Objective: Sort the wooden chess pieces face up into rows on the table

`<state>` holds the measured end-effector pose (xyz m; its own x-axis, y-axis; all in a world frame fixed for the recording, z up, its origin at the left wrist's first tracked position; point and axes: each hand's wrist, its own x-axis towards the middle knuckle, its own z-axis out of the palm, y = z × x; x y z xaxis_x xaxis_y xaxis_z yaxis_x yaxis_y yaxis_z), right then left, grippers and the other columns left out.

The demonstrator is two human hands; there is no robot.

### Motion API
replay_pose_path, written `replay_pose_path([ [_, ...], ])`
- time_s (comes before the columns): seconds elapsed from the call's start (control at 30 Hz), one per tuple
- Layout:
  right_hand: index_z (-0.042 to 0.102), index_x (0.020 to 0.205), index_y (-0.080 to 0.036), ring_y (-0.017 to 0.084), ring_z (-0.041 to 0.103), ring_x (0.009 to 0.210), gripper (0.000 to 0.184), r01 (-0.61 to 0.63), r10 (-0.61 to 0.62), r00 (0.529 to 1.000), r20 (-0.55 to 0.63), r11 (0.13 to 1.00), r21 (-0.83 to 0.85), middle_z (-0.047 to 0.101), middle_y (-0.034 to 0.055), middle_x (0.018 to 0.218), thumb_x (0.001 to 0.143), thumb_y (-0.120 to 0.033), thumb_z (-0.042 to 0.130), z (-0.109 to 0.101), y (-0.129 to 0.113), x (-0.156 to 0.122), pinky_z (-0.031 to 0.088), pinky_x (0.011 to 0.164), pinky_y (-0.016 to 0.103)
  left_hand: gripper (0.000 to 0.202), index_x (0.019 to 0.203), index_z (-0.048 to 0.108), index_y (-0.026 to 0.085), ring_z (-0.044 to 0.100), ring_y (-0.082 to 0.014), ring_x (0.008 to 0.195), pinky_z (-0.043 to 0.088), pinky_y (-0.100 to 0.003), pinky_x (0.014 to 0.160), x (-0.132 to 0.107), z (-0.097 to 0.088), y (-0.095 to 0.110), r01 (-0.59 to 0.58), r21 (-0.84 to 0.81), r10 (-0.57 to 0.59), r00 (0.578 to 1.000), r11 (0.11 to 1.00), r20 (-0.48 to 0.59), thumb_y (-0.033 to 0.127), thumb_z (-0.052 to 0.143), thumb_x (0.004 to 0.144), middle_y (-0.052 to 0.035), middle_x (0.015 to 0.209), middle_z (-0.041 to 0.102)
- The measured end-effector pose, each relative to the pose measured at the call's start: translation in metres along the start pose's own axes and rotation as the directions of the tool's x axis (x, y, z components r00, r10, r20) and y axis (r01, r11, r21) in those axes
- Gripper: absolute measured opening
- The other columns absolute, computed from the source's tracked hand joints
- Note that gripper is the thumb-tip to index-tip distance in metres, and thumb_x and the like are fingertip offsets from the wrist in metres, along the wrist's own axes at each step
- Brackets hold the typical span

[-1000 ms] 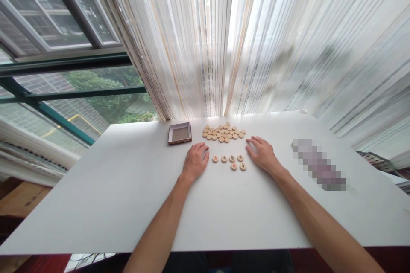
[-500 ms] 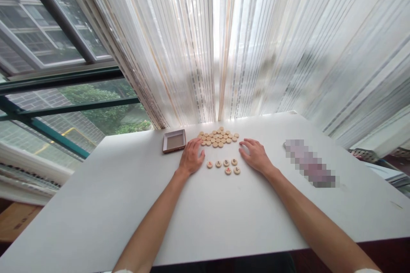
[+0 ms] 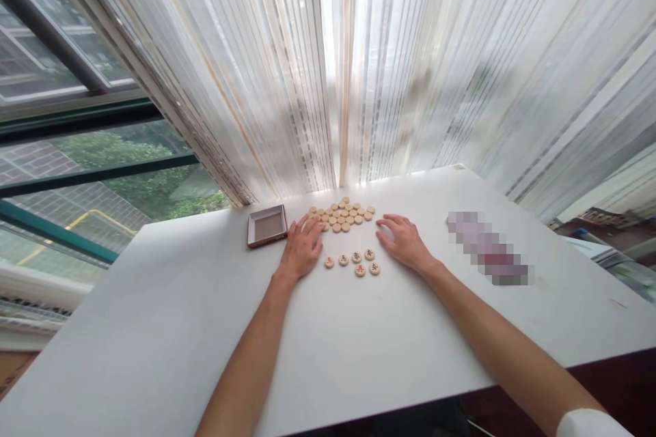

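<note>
Face-down wooden Chinese chess pieces (image 3: 346, 220) lie packed in a flat cluster towards the table's far edge. My left hand (image 3: 302, 246) rests palm down at the cluster's left end, fingers stretched out, its fingertips hiding part of the nearest pieces. On the other side, my right hand (image 3: 406, 240) lies on the table with fingers apart and slightly bent, holding nothing, a small gap from the cluster. Between the hands and closer to me are several face-up pieces, among them a red-marked piece (image 3: 329, 262), another red-marked piece (image 3: 359, 271) and a black-marked piece (image 3: 374, 269).
A shallow open box (image 3: 267, 226) stands just left of my left hand. A pixelated item (image 3: 489, 249) lies on the white table (image 3: 328, 348) to the right. Sheer striped curtains (image 3: 369, 82) hang behind the far edge, with a window at the left.
The view has turned slightly, so everything sits a little further left in it. My left fingers look a bit more spread at the cluster. The pieces keep their arrangement.
</note>
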<state>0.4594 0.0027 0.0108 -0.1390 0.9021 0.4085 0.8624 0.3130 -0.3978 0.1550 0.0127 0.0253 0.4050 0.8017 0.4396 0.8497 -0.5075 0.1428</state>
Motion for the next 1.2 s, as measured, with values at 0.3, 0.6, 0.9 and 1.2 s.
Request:
replay_pose_path([
  [0.3,0.066,0.119,-0.026,0.031,0.05,0.127,0.032,-0.011,0.011,1.0,0.009,1.0,0.009,0.06,0.009,0.133,0.092,-0.037,0.051,-0.003,-0.0008,-0.0001,0.039,0.105,0.051,0.04,0.132,0.055,0.023,0.043,-0.0265,0.136,0.034,-0.049,0.115,-0.0037,-0.0009,0.0,0.0,-0.099,-0.007,0.997,0.995,-0.075,0.021,0.05,0.093,-0.0066,0.14,0.056],
  [0.6,0.065,0.119,-0.027,0.031,0.05,0.127,0.032,-0.001,0.001,1.0,0.017,1.0,0.018,0.06,0.0079,0.134,0.093,-0.038,0.052,0.0009,0.0043,0.0,0.039,0.106,0.051,0.032,0.124,0.061,0.027,0.039,-0.0293,0.138,0.029,-0.053,0.116,-0.0044,-0.0005,0.002,0.027,-0.038,-0.029,0.998,0.999,-0.048,0.025,0.052,0.094,-0.0045,0.146,0.051],
  [0.9,0.065,0.12,-0.027,0.031,0.049,0.129,0.032,0.002,-0.002,1.0,0.025,1.0,0.019,0.058,0.008,0.136,0.094,-0.038,0.051,-0.0008,0.0032,-0.0011,0.038,0.107,0.05,0.04,0.133,0.053,0.024,0.045,-0.0279,0.132,0.038,-0.048,0.112,-0.0058,0.004,-0.0016,0.108,-0.099,-0.12,0.985,0.989,-0.124,0.026,0.054,0.093,-0.0069,0.14,0.056],
  [1.2,0.065,0.12,-0.025,0.031,0.048,0.129,0.033,-0.001,0.001,1.0,0.028,1.0,0.01,0.058,0.0086,0.136,0.094,-0.039,0.051,0.0003,0.0042,0.0,0.037,0.108,0.049,0.034,0.125,0.061,0.022,0.055,-0.0265,0.117,0.041,-0.045,0.107,-0.0044,0.002,0.0022,0.118,-0.115,-0.133,0.982,0.986,-0.133,0.02,0.058,0.091,-0.0073,0.117,0.068],
])
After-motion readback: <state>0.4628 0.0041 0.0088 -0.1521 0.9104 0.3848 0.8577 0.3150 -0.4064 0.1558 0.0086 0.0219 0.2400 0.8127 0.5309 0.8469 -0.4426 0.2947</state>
